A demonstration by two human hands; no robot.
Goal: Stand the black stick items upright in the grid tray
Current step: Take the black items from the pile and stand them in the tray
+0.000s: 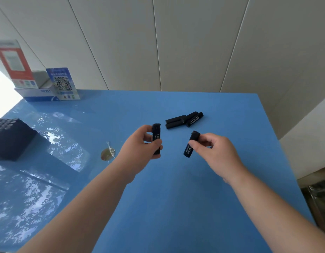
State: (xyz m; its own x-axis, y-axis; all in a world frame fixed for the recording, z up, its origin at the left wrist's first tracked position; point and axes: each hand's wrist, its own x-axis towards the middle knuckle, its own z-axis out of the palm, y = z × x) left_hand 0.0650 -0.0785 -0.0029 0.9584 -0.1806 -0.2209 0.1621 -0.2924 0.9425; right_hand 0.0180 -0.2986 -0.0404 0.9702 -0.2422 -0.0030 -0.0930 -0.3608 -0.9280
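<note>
My left hand (139, 148) grips one black stick (156, 132) nearly upright above the blue table. My right hand (214, 150) pinches a second black stick (189, 150) near its top, and the stick tilts down to the left. Several more black sticks (183, 119) lie in a small pile on the table just beyond both hands. The black grid tray (10, 139) stands at the table's left edge, far to the left of my hands, with many dark stick tops showing in its cells.
The glossy blue table (176, 198) ends at its right edge near a wall and floor clutter. A white box with a QR-code sign (63, 84) and a red card stand at the back left. A small foil wrapper (107, 153) lies left of my left hand.
</note>
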